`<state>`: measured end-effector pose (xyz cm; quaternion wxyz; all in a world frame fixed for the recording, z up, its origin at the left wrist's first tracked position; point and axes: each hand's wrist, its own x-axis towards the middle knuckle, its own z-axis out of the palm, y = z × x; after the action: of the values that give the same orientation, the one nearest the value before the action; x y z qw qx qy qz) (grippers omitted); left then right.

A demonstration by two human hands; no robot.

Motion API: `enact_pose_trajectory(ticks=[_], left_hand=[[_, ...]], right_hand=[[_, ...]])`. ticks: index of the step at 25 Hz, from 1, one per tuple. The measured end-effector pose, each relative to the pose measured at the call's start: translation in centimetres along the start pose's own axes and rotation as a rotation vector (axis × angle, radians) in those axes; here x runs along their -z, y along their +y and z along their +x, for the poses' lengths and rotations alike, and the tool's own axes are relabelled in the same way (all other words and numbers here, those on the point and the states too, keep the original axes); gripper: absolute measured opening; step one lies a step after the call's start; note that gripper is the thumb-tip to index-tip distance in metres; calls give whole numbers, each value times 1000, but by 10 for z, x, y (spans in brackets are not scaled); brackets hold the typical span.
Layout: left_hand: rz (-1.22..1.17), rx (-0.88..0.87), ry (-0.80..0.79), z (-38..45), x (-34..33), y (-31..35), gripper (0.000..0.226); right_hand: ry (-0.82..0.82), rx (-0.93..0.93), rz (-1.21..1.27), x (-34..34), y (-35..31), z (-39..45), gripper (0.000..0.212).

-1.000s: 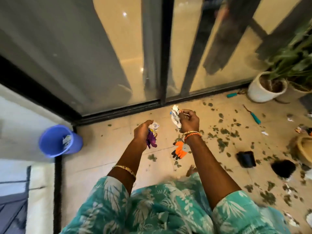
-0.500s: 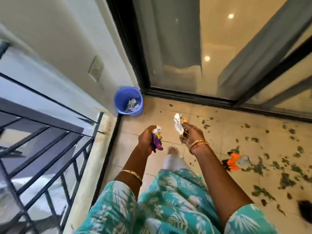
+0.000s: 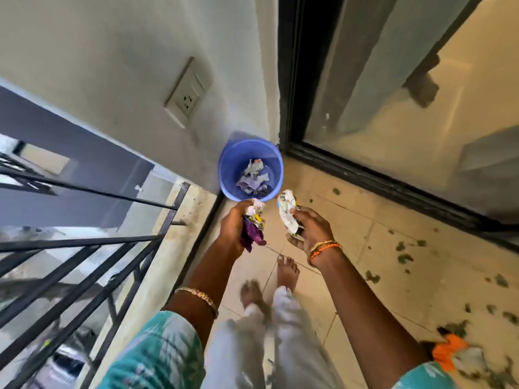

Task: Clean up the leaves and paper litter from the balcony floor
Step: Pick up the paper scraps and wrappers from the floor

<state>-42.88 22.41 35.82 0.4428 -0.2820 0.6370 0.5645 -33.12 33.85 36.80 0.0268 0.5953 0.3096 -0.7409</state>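
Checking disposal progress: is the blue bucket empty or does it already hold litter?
Holds litter: crumpled paper scraps lie at the bottom of the blue bucket, well below its rim.

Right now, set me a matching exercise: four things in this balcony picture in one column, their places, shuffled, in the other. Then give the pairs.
Things:
1. blue bucket
2. purple wrapper
3. white crumpled paper
4. orange glove

Places:
A. in the right hand
B. on the floor among leaves
C. in the corner by the wall
D. in the left hand

Pairs: 1-C, 2-D, 3-A, 4-B
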Motion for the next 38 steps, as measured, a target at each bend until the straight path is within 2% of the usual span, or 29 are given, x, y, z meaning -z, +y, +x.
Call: enact_pose_trajectory(ticks=[4,8,10,12,14,17,20,22,25,27,28,30,32,34,38], left_hand=[[32,18,90,131,9,5,39],[14,-13,184,229,6,8,21],[-121,-20,115,267,4,14,14],[-187,14,35,303,5,20,28],[-81,76,71,336,13,20,57],[52,153,72,332,12,29,78],[38,131,102,312,9,35,66],[111,101,124,300,6,36,56],[443,-124,244,273,8,37,41],[695,-317,306,247,15,36,34],[793,-417,283,231,18,33,30],[949,-607,172,202,23,23,30],[1178,-771,11,166,25,12,39],[1429,-918,-143,125,22,4,47],[1718,-1104,-476,33,8,-9,52]], right_hand=[[23,-14,-87,-40,13,120,7],[53,30,-155,-74,19,214,17],[62,45,-151,-87,17,245,24],[56,69,-132,-98,15,269,31],[38,77,-136,-106,13,284,25],[9,14,-39,-113,10,291,8],[-12,-51,11,-109,9,286,13],[1,-49,44,-103,6,274,15],[45,15,-13,-94,3,251,29],[136,142,-55,-89,9,231,19],[242,245,-85,-84,16,219,17],[517,413,-254,-70,30,193,34],[738,473,-355,-55,40,151,39],[872,439,-325,-39,52,105,39],[1038,452,-157,11,89,9,39]])
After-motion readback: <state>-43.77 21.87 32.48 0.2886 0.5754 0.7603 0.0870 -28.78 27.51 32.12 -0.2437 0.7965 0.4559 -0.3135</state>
